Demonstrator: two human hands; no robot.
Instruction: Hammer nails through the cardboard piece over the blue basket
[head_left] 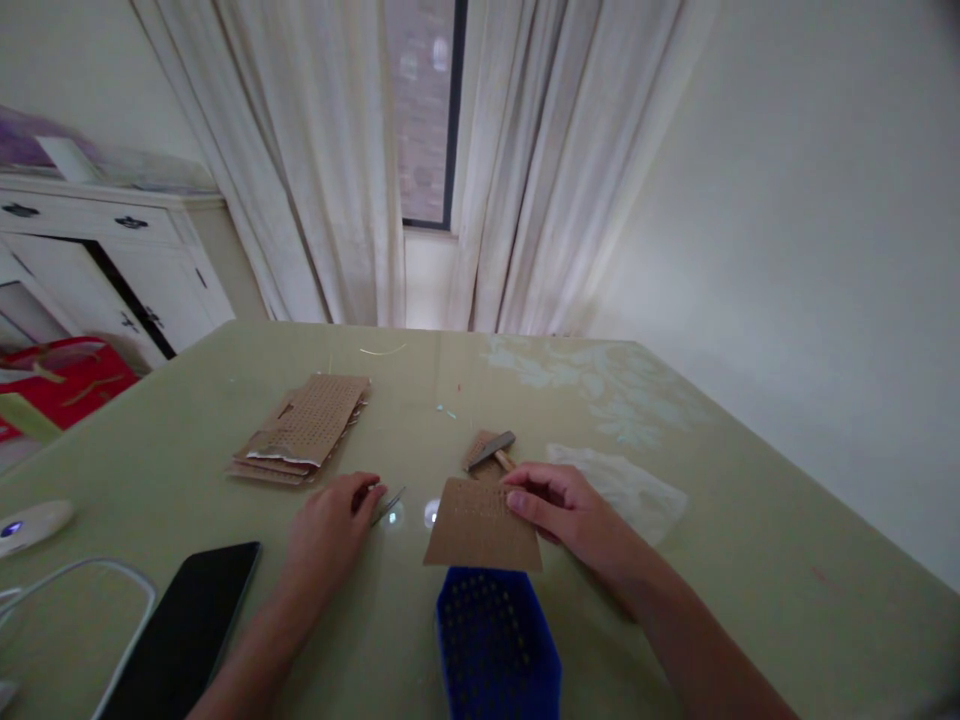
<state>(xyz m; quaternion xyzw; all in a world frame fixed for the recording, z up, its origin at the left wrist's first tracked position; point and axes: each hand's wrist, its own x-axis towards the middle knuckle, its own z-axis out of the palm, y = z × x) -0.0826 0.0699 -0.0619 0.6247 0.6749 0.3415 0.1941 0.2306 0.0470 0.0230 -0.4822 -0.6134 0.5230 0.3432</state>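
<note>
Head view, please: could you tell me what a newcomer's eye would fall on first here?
Most striking is the bright blue perforated block at the near edge of the table, with the right hand pinching a brown perforated card just beyond it. The left hand beside it grips a thin metal tool, and a stack of similar cards lies farther back on the left.

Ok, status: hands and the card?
Left hand pinching thin metal tool. Right hand holding perforated card by its edge, at blue block's far end. Small hammer just behind card.

Black phone (184,630), cardboard stack (304,430), hammer (491,450)
</note>
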